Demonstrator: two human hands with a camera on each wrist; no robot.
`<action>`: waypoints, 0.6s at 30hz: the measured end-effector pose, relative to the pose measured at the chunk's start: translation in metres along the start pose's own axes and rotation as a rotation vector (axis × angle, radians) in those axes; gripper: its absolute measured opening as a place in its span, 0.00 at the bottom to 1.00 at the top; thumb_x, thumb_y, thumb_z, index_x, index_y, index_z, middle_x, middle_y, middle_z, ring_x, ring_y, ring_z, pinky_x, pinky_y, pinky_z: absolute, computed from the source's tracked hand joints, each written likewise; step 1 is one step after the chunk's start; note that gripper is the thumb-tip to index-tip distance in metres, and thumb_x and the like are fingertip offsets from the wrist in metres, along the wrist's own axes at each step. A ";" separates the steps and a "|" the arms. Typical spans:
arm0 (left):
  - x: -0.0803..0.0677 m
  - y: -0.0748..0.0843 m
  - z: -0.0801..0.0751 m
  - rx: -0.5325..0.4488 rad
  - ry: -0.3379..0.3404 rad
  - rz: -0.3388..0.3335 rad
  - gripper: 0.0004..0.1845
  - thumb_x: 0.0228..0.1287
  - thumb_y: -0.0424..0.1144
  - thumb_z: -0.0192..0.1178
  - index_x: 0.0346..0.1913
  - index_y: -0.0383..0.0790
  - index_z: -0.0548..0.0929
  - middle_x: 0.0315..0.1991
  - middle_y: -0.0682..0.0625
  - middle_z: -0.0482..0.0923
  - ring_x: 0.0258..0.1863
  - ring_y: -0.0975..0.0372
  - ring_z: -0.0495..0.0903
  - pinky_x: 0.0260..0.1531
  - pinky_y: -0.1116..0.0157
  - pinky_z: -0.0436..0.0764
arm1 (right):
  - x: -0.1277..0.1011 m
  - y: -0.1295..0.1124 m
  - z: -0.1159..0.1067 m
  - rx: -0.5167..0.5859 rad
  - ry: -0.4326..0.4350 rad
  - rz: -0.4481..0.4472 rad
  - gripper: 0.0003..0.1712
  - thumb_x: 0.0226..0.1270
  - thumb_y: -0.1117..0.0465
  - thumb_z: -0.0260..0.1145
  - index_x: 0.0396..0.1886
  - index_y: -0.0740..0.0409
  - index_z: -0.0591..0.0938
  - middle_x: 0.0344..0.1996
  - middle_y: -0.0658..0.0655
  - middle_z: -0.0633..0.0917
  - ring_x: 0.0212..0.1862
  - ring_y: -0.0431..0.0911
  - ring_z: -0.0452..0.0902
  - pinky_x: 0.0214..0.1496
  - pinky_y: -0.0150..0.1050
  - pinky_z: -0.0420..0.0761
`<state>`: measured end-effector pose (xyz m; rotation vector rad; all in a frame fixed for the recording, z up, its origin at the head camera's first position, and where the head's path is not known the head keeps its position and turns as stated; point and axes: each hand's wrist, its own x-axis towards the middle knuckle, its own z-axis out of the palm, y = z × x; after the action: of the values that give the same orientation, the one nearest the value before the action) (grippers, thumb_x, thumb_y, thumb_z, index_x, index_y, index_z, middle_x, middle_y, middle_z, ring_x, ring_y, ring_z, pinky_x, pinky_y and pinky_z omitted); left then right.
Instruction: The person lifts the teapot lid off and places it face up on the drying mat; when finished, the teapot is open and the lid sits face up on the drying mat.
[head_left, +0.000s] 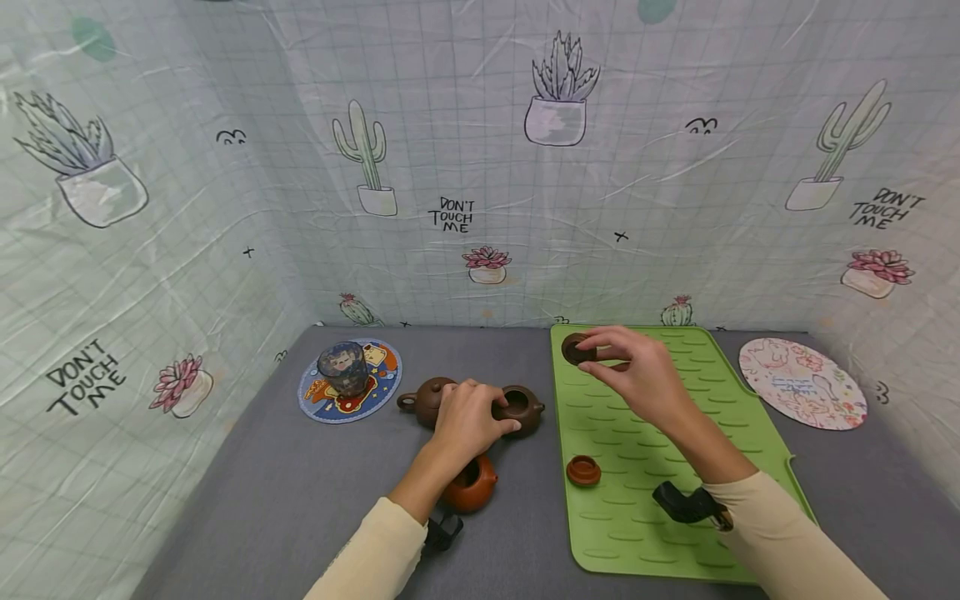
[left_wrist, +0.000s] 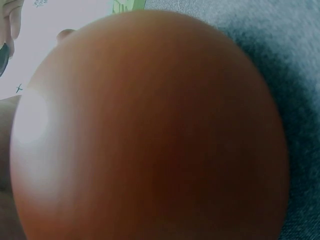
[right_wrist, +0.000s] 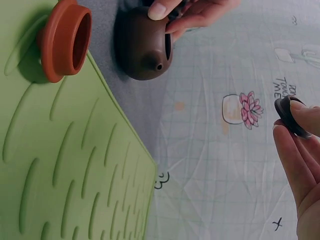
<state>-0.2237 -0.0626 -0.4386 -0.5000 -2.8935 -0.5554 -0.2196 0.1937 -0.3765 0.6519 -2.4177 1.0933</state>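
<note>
My right hand pinches a small dark brown teapot lid between thumb and fingers, over the far left corner of the green mat. In the right wrist view the same lid is held tilted on edge. My left hand grips a dark brown teapot whose top is uncovered, its spout to the right. Beside that hand, another dark brown teapot is partly hidden. Under my left wrist sits an uncovered orange-brown teapot, which fills the left wrist view. Its matching orange-brown lid lies on the mat.
The green ridged mat covers the right part of the grey table. A dark glass cup stands on a blue patterned round mat at the far left. A pink floral round mat lies far right. Printed curtains surround the table.
</note>
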 end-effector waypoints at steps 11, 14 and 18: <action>-0.001 -0.001 0.000 0.002 0.003 0.000 0.15 0.51 0.56 0.78 0.37 0.53 0.91 0.34 0.54 0.89 0.36 0.59 0.80 0.44 0.57 0.72 | -0.006 0.007 0.004 -0.011 0.002 0.009 0.12 0.58 0.69 0.76 0.43 0.58 0.89 0.51 0.61 0.89 0.41 0.55 0.92 0.39 0.37 0.89; -0.001 -0.001 0.000 0.004 -0.001 -0.002 0.15 0.51 0.56 0.78 0.37 0.53 0.91 0.34 0.54 0.89 0.35 0.60 0.79 0.44 0.57 0.72 | -0.008 0.009 0.005 -0.012 0.000 0.008 0.13 0.58 0.69 0.77 0.43 0.58 0.89 0.51 0.60 0.89 0.40 0.54 0.92 0.39 0.39 0.90; -0.001 0.000 -0.001 0.008 -0.003 -0.004 0.15 0.52 0.56 0.78 0.37 0.53 0.91 0.34 0.54 0.89 0.35 0.60 0.79 0.43 0.57 0.72 | -0.012 0.010 0.006 -0.028 -0.011 0.025 0.13 0.58 0.68 0.77 0.43 0.56 0.89 0.50 0.59 0.89 0.40 0.52 0.92 0.37 0.38 0.89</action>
<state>-0.2229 -0.0632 -0.4381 -0.4948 -2.8991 -0.5436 -0.2170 0.1978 -0.3926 0.6221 -2.4527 1.0658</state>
